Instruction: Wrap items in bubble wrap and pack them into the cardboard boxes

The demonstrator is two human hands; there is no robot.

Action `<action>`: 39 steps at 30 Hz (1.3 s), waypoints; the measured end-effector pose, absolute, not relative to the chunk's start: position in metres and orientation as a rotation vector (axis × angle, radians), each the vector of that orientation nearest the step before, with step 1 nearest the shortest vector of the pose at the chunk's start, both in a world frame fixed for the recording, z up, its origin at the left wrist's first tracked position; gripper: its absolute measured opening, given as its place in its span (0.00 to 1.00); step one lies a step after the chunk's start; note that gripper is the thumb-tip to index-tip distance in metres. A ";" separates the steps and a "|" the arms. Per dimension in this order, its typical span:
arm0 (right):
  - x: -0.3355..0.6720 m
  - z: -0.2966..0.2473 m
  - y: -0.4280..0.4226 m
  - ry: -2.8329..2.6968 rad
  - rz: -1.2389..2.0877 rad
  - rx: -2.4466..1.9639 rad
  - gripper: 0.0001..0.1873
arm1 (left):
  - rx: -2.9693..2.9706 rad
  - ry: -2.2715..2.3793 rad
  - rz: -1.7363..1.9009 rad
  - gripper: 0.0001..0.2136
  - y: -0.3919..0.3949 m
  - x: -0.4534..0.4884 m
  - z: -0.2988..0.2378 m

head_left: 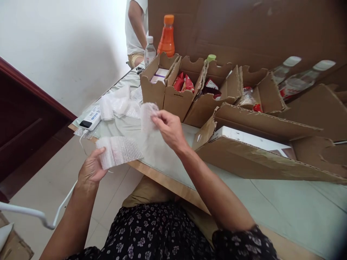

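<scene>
In my left hand [93, 164] is a bubble wrap bag [121, 150], gripped at its left end with the thumb on top; a faint pinkish tint shows through its middle. The bag lies level just beyond the table's front edge. My right hand [170, 130] pinches a second, smaller bubble wrap piece [148, 119] between thumb and fingers, holding it upright above the table. Behind my hands, a loose pile of bubble wrap [119, 103] rests on the cloth.
A white power bank [90, 118] with a cable lies at the table's left corner. Cardboard bins [177, 104] with red packets and small boxes stand at the back. A larger cardboard box [260, 151] is at right. Bottles, including an orange bottle [166, 39], and another person [137, 29] are behind.
</scene>
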State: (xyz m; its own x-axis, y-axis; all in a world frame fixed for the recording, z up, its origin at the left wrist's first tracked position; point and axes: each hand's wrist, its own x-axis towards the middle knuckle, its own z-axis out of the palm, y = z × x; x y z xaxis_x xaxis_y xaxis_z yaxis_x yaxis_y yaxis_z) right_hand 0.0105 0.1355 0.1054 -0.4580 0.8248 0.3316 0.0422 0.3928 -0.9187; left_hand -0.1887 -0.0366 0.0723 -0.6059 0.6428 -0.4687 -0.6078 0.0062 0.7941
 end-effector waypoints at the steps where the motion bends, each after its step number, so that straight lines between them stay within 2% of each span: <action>1: -0.003 0.114 0.144 -1.794 1.101 -0.690 0.09 | 0.044 1.362 1.725 0.21 -0.040 -0.187 0.070; 4: -0.039 0.130 0.158 -1.864 0.880 -0.492 0.11 | 0.038 1.303 1.599 0.26 -0.052 -0.180 0.059; 7: -0.062 0.124 0.163 -2.103 0.684 -0.371 0.15 | 0.021 1.221 1.460 0.28 -0.061 -0.167 0.042; 10: -0.064 0.099 0.167 -2.401 0.643 -0.467 0.12 | 0.012 1.151 1.402 0.30 -0.064 -0.151 0.028; 12: -0.047 0.081 0.165 -2.439 0.678 -0.635 0.14 | 0.047 1.121 1.402 0.32 -0.062 -0.142 0.025; 15: 0.001 0.061 0.148 -2.292 0.892 -0.762 0.21 | 0.154 1.114 1.366 0.36 -0.056 -0.130 0.028; 19: 0.074 0.052 0.100 -2.152 1.612 -0.635 0.31 | 0.265 1.115 1.334 0.42 -0.045 -0.115 0.038; 22: 0.120 0.051 0.059 -1.929 1.822 -0.785 0.24 | 0.336 1.035 1.361 0.40 -0.037 -0.104 0.043; 28: 0.211 0.067 0.018 -1.549 1.663 -1.066 0.23 | 0.368 0.914 1.181 0.36 -0.015 -0.081 0.039; 32: 0.254 0.079 0.014 -1.540 1.510 -1.180 0.21 | 0.534 1.003 1.079 0.46 0.002 -0.052 0.034; 36: 0.269 0.091 0.008 -1.698 1.427 -1.176 0.19 | 1.120 1.332 0.963 0.57 0.011 -0.016 0.024; 39: 0.271 0.099 0.000 -1.774 1.451 -1.018 0.17 | 1.526 1.525 0.933 0.57 0.012 0.007 0.016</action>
